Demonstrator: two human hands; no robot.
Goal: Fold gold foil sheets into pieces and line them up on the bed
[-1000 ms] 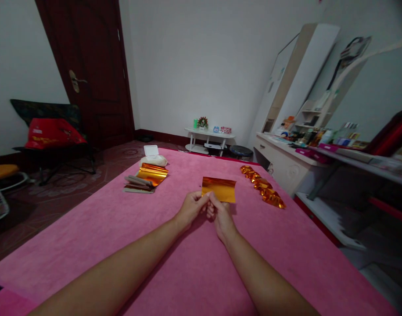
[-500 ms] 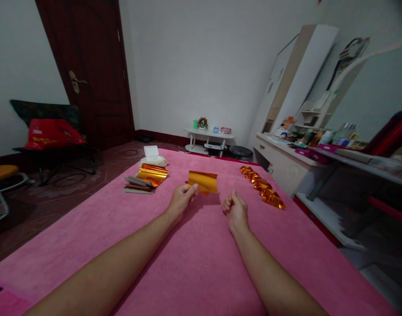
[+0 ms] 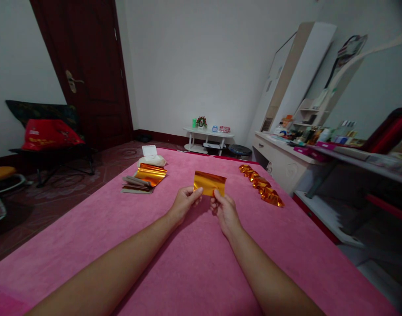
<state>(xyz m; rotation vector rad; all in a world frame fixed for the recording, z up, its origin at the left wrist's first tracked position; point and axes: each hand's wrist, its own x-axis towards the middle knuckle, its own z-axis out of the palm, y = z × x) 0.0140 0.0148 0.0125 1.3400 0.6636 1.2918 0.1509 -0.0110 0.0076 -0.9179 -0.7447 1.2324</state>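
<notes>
A sheet of gold foil paper is held up just above the pink-covered table. My left hand pinches its lower left corner between thumb and fingers. On the lower right part of the same sheet, my right hand is closed with its thumb pressed on the front. To the left lies a stack of foil sheets, shiny gold on top, beside folded greyish papers. Off to the right, several folded gold foil pieces rest in a slanting row.
The pink cloth covers the table. At its far left corner sits a soft pack with a raised white lid. A dressing table crowded with bottles stands on the right, and a chair with a red bag on the left.
My right hand has moved left and taken hold of the foil sheet's right side. The sheet has shifted slightly right and now faces me flatter.
</notes>
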